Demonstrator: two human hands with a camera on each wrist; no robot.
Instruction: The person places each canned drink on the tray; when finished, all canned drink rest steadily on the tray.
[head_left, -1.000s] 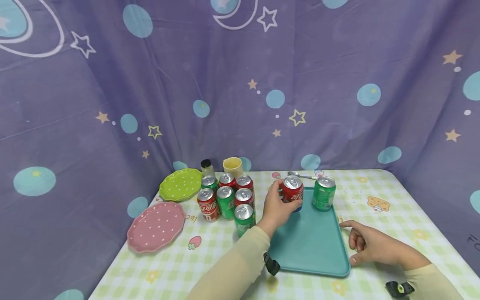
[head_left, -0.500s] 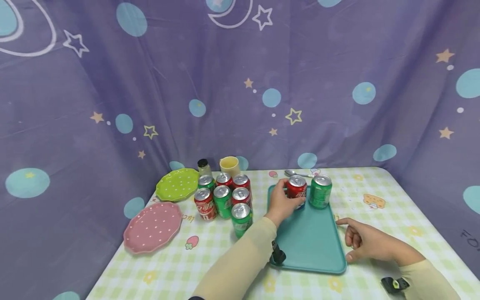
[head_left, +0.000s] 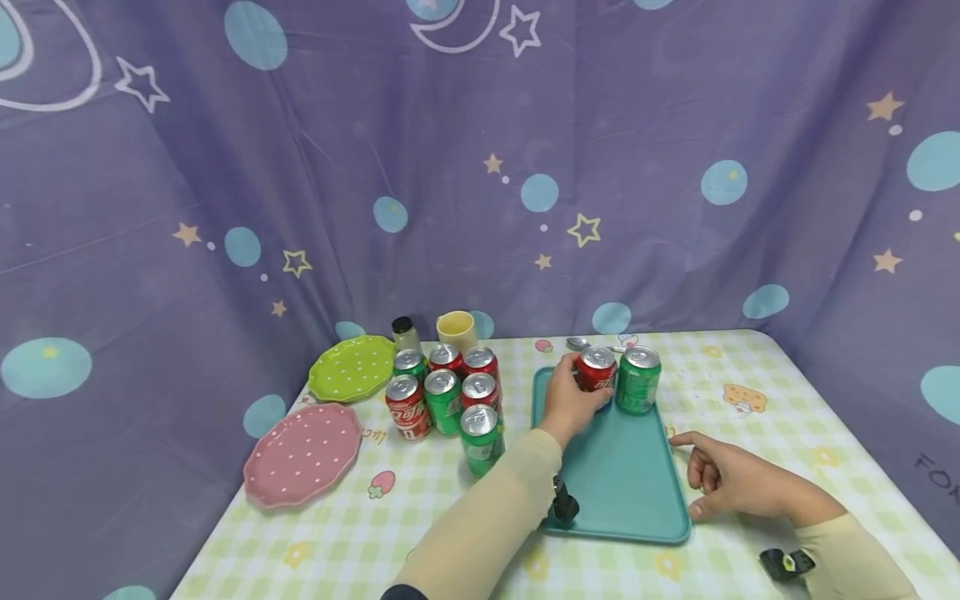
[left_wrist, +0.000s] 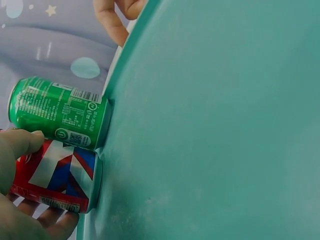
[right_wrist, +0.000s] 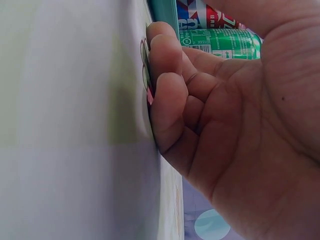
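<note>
Here, nearest the viewer, the right hand [head_left: 738, 479] rests on the checked surface [head_left: 337, 550], its index finger and thumb reaching the rim of the teal tray [head_left: 622, 483], the other fingers loosely curled. Farther in, the left hand [head_left: 573, 406] grips a red can [head_left: 596, 373], which stands upright at the tray's far end, long axis vertical and silver lid uppermost. Compared with one second earlier, the red can has shifted rightward: the gap then visible between it and the upright green can [head_left: 639, 385] has closed, although actual contact cannot be told. The left thumb crosses the red can's near face; the fingers wrap its left side. Beyond the tray lies a spoon [head_left: 577, 342], with a purple curtain [head_left: 450, 133] behind.
</note>
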